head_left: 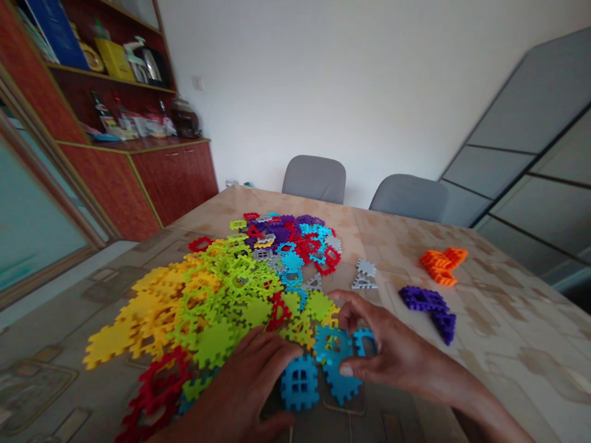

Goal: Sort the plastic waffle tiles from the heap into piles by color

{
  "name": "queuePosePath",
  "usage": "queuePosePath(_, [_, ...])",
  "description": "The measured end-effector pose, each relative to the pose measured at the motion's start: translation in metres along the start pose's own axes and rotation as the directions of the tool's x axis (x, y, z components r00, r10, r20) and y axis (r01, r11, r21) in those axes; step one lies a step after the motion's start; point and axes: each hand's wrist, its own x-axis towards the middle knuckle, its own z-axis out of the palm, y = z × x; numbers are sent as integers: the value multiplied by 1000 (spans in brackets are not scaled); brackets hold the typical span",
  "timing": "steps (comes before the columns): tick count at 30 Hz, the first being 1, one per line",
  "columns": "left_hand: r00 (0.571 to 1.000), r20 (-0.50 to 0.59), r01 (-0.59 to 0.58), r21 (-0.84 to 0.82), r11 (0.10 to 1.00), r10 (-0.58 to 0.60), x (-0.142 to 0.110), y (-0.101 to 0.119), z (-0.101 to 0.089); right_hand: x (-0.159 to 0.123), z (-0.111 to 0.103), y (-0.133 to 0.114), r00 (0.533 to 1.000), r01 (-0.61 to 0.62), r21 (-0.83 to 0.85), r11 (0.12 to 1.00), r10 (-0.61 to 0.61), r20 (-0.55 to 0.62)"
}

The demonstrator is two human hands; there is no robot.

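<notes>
A large heap of flat plastic interlocking pieces (231,295) in yellow, lime green, red, purple and light blue covers the middle of the table. My right hand (383,351) grips a small assembly of blue notched pieces (335,347) between thumb and fingers. A lower blue piece (341,384) hangs from that group. My left hand (240,387) lies flat over the near edge of the heap, its fingertips close to a separate blue window-shaped piece (299,383). Nothing shows held in it. Some pieces under that hand are hidden.
Small stacks of orange pieces (441,266), purple pieces (427,306) and grey pieces (364,275) stand on the patterned tablecloth (508,332) to the right. Grey chairs (314,178) line the far edge. A red-brown cabinet (175,175) stands at the back left.
</notes>
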Motion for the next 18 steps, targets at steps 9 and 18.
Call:
queuePosePath(9, [996, -87, -22, 81, 996, 29, -3, -21, 3, 8, 28, 9, 993, 102, -92, 991, -96, 71])
queuePosePath(18, [971, -231, -32, 140, 990, 64, -25, -44, -10, 12, 55, 11, 977, 159, -247, 956, -116, 179])
